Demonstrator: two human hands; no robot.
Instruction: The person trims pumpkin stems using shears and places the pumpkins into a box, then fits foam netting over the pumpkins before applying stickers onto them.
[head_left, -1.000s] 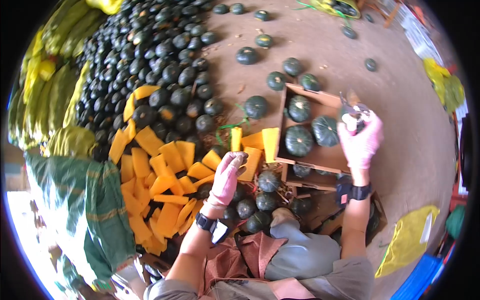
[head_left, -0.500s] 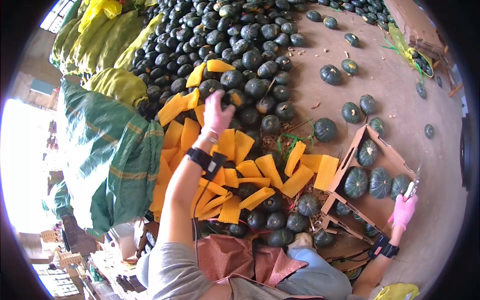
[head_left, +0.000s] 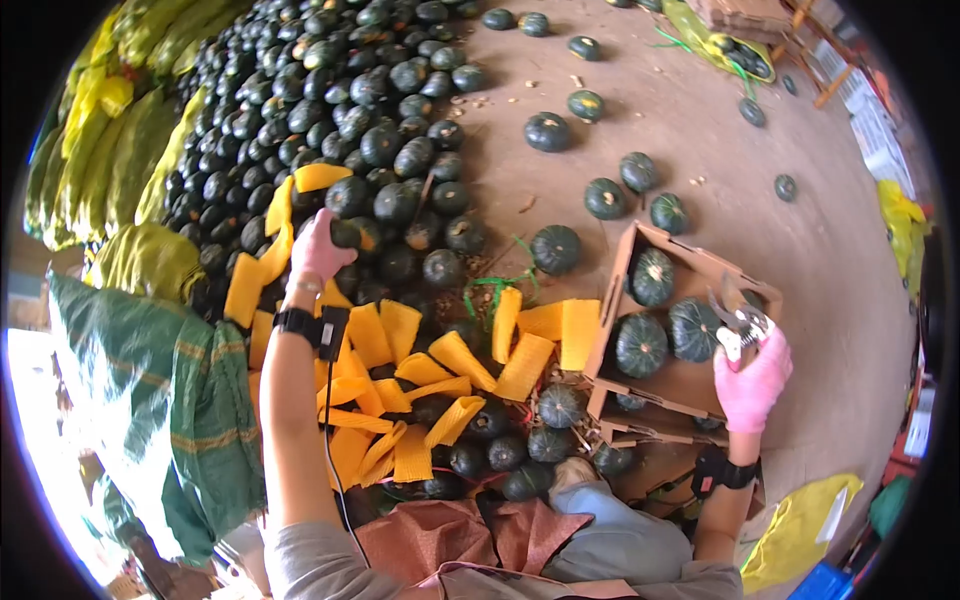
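Observation:
My left hand (head_left: 320, 252), in a pink glove, is at the near edge of the big squash pile, its fingers round a dark green squash (head_left: 345, 233). Yellow foam sleeves (head_left: 370, 335) lie scattered below and around it. My right hand (head_left: 752, 378), gloved in pink too, grips metal pruning shears (head_left: 738, 330) with the blades parted, over the right side of an open cardboard box (head_left: 690, 250). Inside the box are several green squashes (head_left: 641, 345); one at the right is partly hidden behind the shears.
A large pile of squashes (head_left: 330, 90) fills the upper left. Green woven sacking (head_left: 170, 400) and yellow-green net sacks (head_left: 110, 170) are at the left. Loose squashes (head_left: 548, 131) dot the floor beyond the box. A yellow bag (head_left: 800, 530) lies at the lower right.
The view has swung right and back. My left hand has closed on a squash at the pile. My right hand, with the shears, has moved from the box's outer edge to over its right side.

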